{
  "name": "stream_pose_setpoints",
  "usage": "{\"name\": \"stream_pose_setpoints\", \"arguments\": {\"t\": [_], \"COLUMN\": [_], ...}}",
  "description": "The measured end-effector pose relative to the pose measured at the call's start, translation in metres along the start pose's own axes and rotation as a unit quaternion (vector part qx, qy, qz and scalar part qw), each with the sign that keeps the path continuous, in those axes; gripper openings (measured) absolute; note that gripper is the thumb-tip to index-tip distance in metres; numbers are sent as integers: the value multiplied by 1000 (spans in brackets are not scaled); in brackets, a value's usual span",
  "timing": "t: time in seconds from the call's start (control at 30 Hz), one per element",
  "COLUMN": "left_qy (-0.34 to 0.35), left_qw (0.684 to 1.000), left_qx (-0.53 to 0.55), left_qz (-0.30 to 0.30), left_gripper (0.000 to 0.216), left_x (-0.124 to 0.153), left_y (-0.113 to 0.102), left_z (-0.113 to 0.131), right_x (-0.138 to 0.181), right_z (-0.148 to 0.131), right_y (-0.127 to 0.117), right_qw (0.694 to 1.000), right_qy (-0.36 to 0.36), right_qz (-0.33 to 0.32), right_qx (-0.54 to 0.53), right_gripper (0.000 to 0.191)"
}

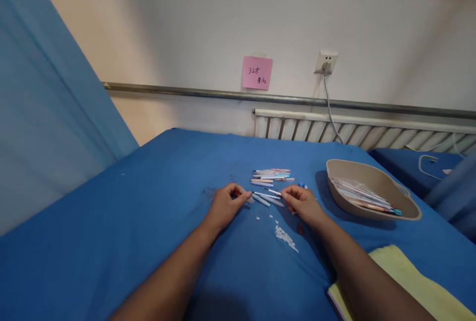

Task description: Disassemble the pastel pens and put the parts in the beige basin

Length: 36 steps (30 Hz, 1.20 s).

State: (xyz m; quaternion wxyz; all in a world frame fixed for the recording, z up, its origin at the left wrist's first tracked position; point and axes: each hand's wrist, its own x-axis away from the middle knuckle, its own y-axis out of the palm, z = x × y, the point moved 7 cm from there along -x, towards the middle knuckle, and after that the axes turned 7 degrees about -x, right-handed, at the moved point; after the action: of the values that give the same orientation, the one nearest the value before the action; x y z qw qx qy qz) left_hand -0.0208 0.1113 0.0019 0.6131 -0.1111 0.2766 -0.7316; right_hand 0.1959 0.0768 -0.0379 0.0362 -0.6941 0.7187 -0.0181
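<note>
My left hand (227, 205) is closed in a pinch over the blue cloth, and what sits between its fingers is mostly hidden. Opposite it, my right hand (302, 204) pinches the end of a thin white pen refill (272, 191), whose dark tip points left. Between the hands lies another white refill (267, 195) with a dark tip. Just below it are pale blue and lilac pen barrels (262, 200). Behind these, several pens and pen parts (272, 175) form a loose row. Nearer me is a scatter of small white pieces (284, 236).
A beige basket (403, 207) holding several pens stands to the right. Small blue parts (303, 185) lie beyond my right hand. A yellow cloth (412, 281) is at the front right, under my right forearm. The wall has a rail (208, 92) and a plugged-in socket (326, 62).
</note>
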Motion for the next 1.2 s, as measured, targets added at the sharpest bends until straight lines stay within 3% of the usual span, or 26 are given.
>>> {"name": "stream_pose_setpoints", "arguments": {"t": [0.3,0.6,0.9,1.07,1.2], "left_qy": [-2,-92,-127,-77,-34], "left_qw": [1000,975,967,986,996], "left_qx": [9,198,213,138,66], "left_qz": [4,51,55,60,39], "left_gripper": [31,30,36,31,28], "left_x": [0,-6,-7,-8,-11], "left_y": [1,-4,-5,-3,3], "left_z": [-2,-20,-29,-24,-21], "right_x": [3,1,-2,-6,-17], "right_z": [-4,-3,-1,-3,-15], "right_y": [6,-1,-2,-14,-14], "right_qw": [999,1000,997,980,937], "right_qy": [-18,-14,-40,-73,-110], "right_qz": [-11,15,31,90,118], "right_qx": [35,12,51,160,311], "right_gripper": [32,32,30,26,19]}}
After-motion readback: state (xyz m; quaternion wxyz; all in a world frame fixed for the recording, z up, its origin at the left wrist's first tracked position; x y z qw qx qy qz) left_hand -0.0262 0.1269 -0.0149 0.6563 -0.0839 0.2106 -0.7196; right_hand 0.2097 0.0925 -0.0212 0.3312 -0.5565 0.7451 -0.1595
